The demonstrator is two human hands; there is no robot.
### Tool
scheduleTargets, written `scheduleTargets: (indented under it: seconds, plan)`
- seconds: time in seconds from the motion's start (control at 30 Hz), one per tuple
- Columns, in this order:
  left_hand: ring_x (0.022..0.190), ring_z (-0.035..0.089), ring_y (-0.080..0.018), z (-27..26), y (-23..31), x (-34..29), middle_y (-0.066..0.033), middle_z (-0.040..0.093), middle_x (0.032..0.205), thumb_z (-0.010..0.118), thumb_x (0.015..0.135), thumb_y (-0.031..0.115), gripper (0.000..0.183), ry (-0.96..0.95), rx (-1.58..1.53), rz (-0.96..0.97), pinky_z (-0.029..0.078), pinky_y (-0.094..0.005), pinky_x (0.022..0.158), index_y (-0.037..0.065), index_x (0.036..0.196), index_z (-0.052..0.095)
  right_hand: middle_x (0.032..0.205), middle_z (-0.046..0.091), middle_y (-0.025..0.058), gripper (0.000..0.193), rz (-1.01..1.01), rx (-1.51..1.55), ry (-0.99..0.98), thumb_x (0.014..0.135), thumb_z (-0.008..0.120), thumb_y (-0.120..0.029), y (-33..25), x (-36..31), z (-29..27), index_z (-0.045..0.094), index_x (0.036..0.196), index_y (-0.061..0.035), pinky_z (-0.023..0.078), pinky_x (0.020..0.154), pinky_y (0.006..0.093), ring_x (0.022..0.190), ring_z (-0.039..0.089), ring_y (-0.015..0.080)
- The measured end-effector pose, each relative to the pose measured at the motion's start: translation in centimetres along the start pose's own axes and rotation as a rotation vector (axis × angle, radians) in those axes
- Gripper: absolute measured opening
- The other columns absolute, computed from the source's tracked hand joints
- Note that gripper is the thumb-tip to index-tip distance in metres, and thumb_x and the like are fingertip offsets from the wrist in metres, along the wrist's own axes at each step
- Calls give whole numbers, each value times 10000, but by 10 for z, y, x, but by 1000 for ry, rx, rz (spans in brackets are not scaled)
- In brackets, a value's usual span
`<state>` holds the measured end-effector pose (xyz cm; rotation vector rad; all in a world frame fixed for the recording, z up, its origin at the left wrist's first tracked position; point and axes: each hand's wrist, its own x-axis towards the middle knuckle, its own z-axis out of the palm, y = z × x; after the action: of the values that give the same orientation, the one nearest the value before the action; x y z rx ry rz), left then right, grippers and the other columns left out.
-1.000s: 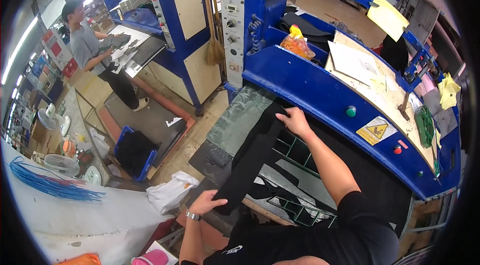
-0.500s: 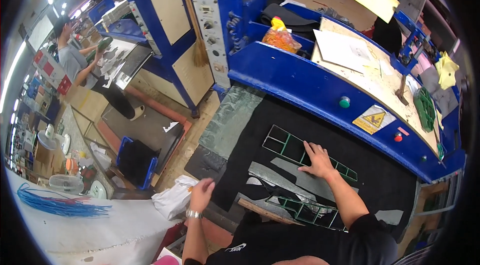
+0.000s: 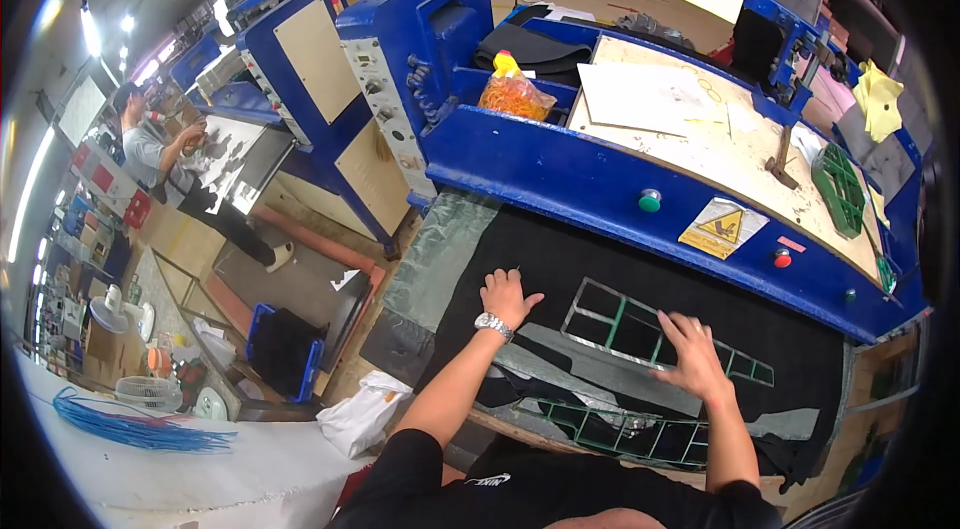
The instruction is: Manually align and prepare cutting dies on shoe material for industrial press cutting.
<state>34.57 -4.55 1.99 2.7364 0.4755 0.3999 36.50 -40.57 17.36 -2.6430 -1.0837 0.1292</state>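
A long green-edged metal cutting die (image 3: pixel 612 324) with crossbars lies on black sheet material (image 3: pixel 520 239). My right hand (image 3: pixel 693 359) grips it, thumb at its near rail and fingers across toward the far one. To the left, my left hand (image 3: pixel 508 299), with a metal watch at the wrist, rests on the black sheet with its fingers spread and nothing in them. Grey cut strips (image 3: pixel 590 361) lie between the hands and my body. Nearer to me is a second green cutting die (image 3: pixel 620 429), partly over pale and black scraps.
A blue press beam (image 3: pixel 570 164) with a green and a red button spans beyond the sheet. On its board (image 3: pixel 640 144) are a hammer (image 3: pixel 783 164) and a green die (image 3: pixel 838 191). A white bag (image 3: pixel 362 414) stands lower left. Another person (image 3: pixel 150 154) works at a far-left machine.
My right hand and the die have shifted right across the sheet. My left hand has come from beside the white bag onto the black sheet. The head view has turned slightly.
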Motion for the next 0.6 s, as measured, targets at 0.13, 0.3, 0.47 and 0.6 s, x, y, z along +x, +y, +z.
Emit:
scheduleTargets:
  seconds: [0.13, 0.3, 0.47, 0.6]
  plan:
    - [1031, 633, -361, 3, 12, 14, -176, 674, 1047, 809, 752, 491, 622, -189, 84, -187, 540, -490, 844, 26, 1121, 622, 1353, 531, 154, 988, 58, 17, -74, 544, 909, -250, 35, -58, 27, 502, 1428, -82, 399, 1011, 469, 1222, 500, 352]
    - [1037, 640, -375, 15, 3, 21, -187, 669, 1062, 819, 769, 424, 526, -267, -3, -179, 541, -495, 855, 41, 1089, 652, 1375, 524, 144, 974, 126, 9, -124, 548, 908, -199, 45, -94, 44, 502, 1428, -101, 379, 1056, 470, 1257, 495, 338]
    - [1121, 587, -430, 7, 18, 18, -246, 555, 1249, 781, 837, 290, 515, -341, 115, -140, 535, -487, 920, 22, 1237, 599, 1372, 531, 142, 979, 161, 6, -105, 535, 913, -211, 59, -110, 47, 512, 1421, -100, 379, 1058, 468, 1254, 501, 328]
    - [1091, 594, -478, 17, 13, 22, -251, 536, 1257, 767, 841, 236, 481, -296, 80, -225, 542, -500, 903, 14, 1231, 594, 1368, 541, 143, 986, 180, 23, -111, 526, 917, -213, 61, -111, 41, 517, 1420, -106, 383, 1053, 463, 1250, 508, 324]
